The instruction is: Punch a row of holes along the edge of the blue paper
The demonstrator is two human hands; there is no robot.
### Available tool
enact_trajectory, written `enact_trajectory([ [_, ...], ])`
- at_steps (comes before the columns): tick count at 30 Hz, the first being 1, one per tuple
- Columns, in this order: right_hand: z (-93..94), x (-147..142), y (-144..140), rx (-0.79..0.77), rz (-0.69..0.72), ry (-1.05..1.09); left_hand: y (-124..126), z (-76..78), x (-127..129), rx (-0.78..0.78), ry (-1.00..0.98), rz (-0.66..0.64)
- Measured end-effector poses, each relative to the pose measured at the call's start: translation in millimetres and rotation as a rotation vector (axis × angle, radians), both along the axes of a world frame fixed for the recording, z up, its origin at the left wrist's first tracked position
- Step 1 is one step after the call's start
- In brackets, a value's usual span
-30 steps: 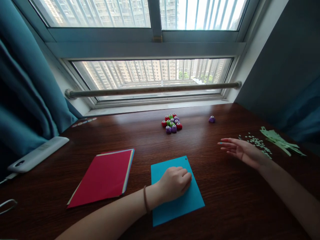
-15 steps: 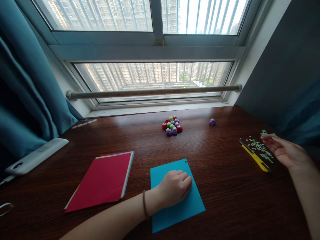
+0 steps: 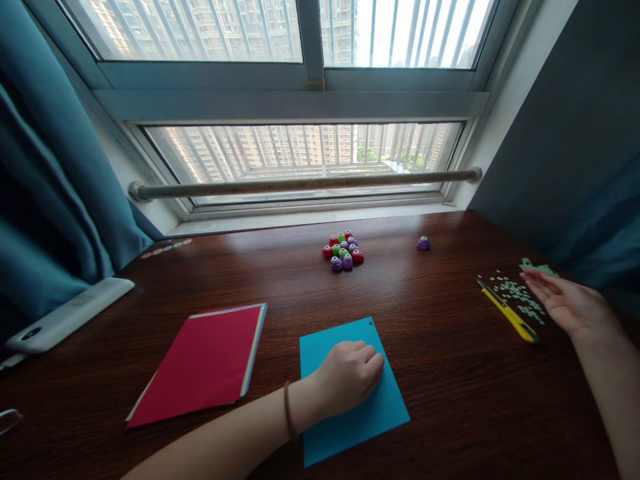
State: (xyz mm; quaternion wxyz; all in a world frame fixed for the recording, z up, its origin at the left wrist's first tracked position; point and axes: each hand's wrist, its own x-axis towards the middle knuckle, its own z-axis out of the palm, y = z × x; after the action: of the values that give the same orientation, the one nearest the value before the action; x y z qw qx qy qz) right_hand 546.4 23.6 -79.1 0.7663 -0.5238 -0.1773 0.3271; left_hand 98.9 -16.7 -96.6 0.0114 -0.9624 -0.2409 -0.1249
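My left hand (image 3: 351, 377) rests closed in a fist on a sheet of blue paper (image 3: 317, 437). Its curled fingers hide whatever may be inside. Close to the top right corner of the sheet is a tiny dark mark (image 3: 371, 323). At the far right, my right hand (image 3: 570, 303) is open with fingers stretched out and palm turned partly up. Its fingertips lie beside pale green scraps (image 3: 540, 267) and partly cover them. Many small green bits (image 3: 515, 293) are scattered left of that hand, by a yellow utility knife (image 3: 510, 312).
A stack of coloured paper with a red top sheet (image 3: 205, 367) lies left. Red, green and purple punch-like pieces (image 3: 343, 252) cluster near the window; one purple piece (image 3: 423, 243) stands apart. A white device (image 3: 75, 313) lies at the table's left, by the curtain (image 3: 60, 153).
My right hand's fingers have straightened from a pinch-like pose near the green scraps. The left fist has stayed on the blue paper. The view has shifted slightly.
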Motion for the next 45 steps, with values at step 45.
enact_trajectory([
  [45, -2.4, -14.2, -6.8, -0.204, -0.338, -1.764, -0.7, 5.5, 0.9, 0.004, -0.015, -0.028],
])
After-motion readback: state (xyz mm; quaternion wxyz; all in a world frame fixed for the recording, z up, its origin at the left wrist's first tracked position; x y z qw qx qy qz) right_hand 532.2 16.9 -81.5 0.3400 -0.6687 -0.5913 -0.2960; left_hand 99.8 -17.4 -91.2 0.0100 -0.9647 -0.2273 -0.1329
